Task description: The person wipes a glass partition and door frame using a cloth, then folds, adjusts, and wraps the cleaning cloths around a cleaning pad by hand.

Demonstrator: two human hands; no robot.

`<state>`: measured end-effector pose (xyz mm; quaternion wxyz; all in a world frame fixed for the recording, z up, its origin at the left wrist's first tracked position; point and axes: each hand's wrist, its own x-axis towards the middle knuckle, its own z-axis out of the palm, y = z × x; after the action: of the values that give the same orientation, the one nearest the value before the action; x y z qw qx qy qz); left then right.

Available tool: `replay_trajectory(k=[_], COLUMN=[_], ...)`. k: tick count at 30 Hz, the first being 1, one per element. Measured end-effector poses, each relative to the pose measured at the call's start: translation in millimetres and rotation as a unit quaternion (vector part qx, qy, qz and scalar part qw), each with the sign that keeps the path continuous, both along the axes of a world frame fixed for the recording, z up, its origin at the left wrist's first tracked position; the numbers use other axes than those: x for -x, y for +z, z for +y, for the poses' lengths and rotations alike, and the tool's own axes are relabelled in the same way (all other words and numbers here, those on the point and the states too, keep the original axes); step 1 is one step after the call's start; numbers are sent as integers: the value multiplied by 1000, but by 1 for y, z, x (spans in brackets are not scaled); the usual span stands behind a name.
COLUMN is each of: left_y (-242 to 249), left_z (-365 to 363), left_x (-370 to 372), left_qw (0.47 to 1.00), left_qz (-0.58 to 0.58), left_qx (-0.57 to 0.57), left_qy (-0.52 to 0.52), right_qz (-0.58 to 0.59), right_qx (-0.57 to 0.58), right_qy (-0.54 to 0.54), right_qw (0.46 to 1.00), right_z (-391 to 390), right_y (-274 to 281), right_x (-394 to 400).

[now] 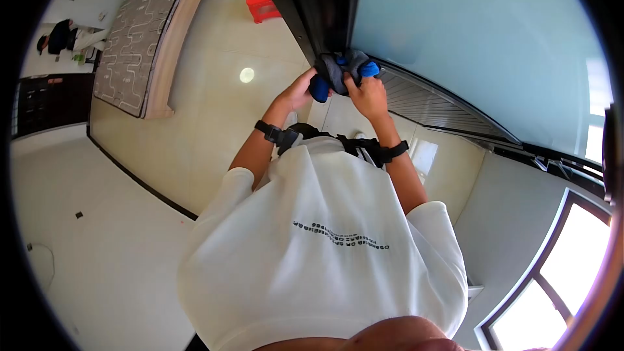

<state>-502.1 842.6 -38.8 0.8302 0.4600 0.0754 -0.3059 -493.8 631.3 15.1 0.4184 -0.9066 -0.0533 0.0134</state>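
Observation:
Both of my hands hold a crumpled blue and grey cloth (340,70) in front of my chest. My left hand (300,90) grips its left, blue end. My right hand (368,94) clutches the grey middle and right part. The cloth is bunched up right beside the dark frame (305,6) of a sliding glass door (481,45) and above its ribbed floor track (422,101). Each wrist carries a black strap. My white shirt (325,247) fills the lower middle of the view.
Glossy cream floor tiles (214,110) spread around me. A red plastic stool (261,1) stands farther off by the door frame. A patterned grey panel (140,32) with a wooden edge lies at the upper left. A window (565,273) sits at the lower right.

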Motion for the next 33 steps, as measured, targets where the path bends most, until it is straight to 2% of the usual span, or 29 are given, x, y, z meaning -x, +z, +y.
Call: replay_trajectory(k=[1, 3, 5, 6, 7, 9, 11, 15, 17, 21, 23, 24, 25, 27, 28, 29, 31, 32, 33], left_y=[14, 42, 39, 39, 40, 36, 51, 47, 35, 47, 53, 63, 75, 121, 145, 166, 198, 202, 205], left_z=[9, 25, 34, 33, 32, 21, 7, -7, -2, 25, 38, 46, 53, 60, 62, 62, 56, 53, 49], left_x=[-3, -14, -22, -28, -34, -38, -36, -36, -40, -36, -43, -45, -46, -49, -50, -48, -36, -31, -28], left_qw=[1000, 985, 982, 973, 962, 947, 927, 924, 929, 939, 938, 933, 926, 933, 937, 938, 887, 888, 829], left_qz=[6, -51, -39, -69, -99, -108, -125, -149, -69, -64, -83, -114, -143, -119, -99, -98, -315, -315, -423], left_qx=[9, -126, -128, -146, -164, -148, -158, -137, -144, -221, -228, -232, -236, -245, -252, -253, -326, -325, -363], left_qy=[-8, -101, -136, -164, -192, -264, -317, -324, -334, -257, -246, -252, -258, -235, -219, -214, -89, -85, -45], right_qz=[-48, -11, 17, 27, 27, -2, 20, 1, -47, -46, -121, -143, -145, -97, -134, -134, -52, -103, -103], right_qx=[-23, 35, 109, 136, 139, 167, 196, 134, 56, 37, -40, -59, -60, -53, -116, -116, -85, -77, -76], right_qy=[-35, -60, -116, -128, -139, -240, -251, -305, -288, -227, -169, -182, -174, -198, -214, -209, -184, -144, -140], right_qw=[998, 998, 987, 982, 980, 956, 948, 943, 955, 972, 977, 971, 972, 974, 961, 962, 978, 981, 982], right_z=[14, 26, 32, 29, 29, 24, 24, 37, 39, 46, 59, 68, 70, 74, 81, 84, 80, 79, 78], right_y=[6, 14, 11, 6, 0, -10, -10, 6, -1, -2, 15, 36, 54, 89, 111, 131, 159, 159, 159], right_x=[5, 5, 12, 15, 16, 23, 23, 30, 31, 38, 35, 33, 28, 23, 19, 17, 16, 13, 11])
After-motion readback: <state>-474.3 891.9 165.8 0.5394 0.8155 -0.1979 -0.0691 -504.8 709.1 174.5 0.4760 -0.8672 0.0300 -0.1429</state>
